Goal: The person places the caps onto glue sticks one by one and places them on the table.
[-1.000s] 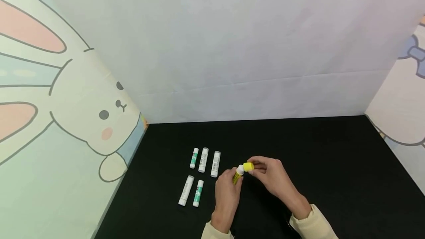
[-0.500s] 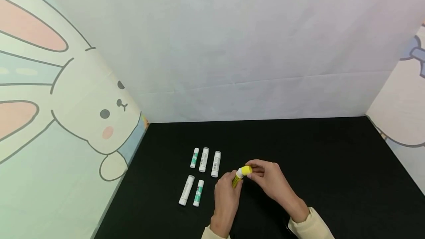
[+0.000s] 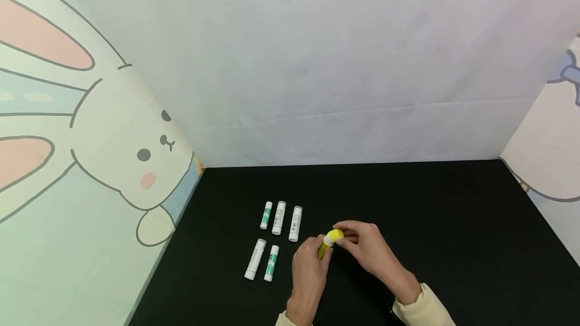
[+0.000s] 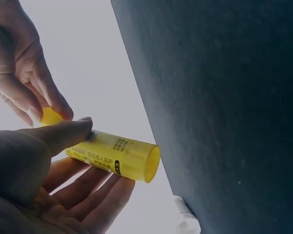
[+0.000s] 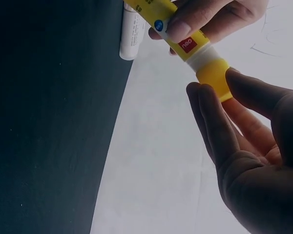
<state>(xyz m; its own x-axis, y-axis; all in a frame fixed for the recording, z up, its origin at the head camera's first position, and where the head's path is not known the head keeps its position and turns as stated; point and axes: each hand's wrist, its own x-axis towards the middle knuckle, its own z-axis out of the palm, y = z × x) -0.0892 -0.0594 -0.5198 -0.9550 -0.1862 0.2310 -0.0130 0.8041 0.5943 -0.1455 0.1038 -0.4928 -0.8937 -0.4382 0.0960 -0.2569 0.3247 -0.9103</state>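
Observation:
A yellow glue stick (image 4: 112, 153) is held by its barrel in my left hand (image 3: 310, 268), thumb on one side and fingers on the other. Its yellow cap (image 5: 214, 78) sits over the tip, with a white collar (image 5: 202, 57) showing between cap and barrel. Thumb and fingers of my right hand (image 3: 369, 249) pinch that cap. In the head view the cap looks slightly angled to the barrel. Both hands are raised over the black table (image 3: 435, 205).
Left of my hands lie several other glue sticks: white ones (image 3: 295, 224) (image 3: 278, 218) (image 3: 255, 259) and green-and-white ones (image 3: 266, 215) (image 3: 271, 263). A pale wall (image 3: 344, 64) rises behind the table, with a rabbit-printed panel (image 3: 109, 145) at left.
My right hand has brought the yellow cap from beside the glue stick's white tip onto it, moving slightly left and down. The left hand has barely shifted; the other glue sticks stay put.

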